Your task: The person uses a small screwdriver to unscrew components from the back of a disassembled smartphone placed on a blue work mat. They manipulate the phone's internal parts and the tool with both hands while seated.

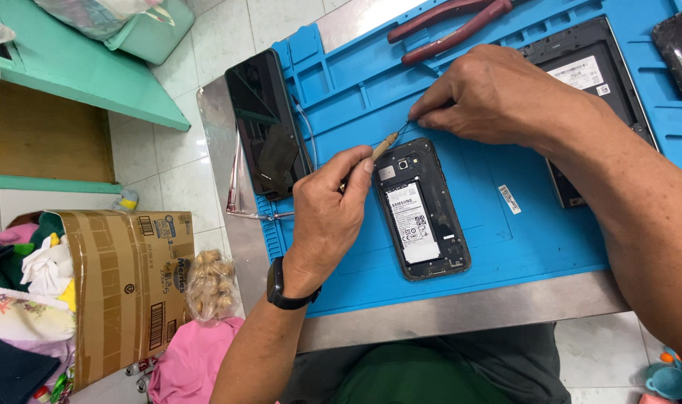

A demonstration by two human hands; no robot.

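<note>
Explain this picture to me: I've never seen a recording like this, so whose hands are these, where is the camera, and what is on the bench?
The one view comes from a camera worn on a person's head, looking down at their own two bare hands over a metal table covered by a blue mat.

The left hand, with a dark watch on its wrist, holds a thin iron like a pen. The right hand pinches a fine wire at the iron's tip.

Below them lies a phone with its back off, battery showing. A dark phone lies to the left, another opened device under the right forearm, and red-handled pliers at the top. On the floor stands a cardboard box of clothes.
</note>
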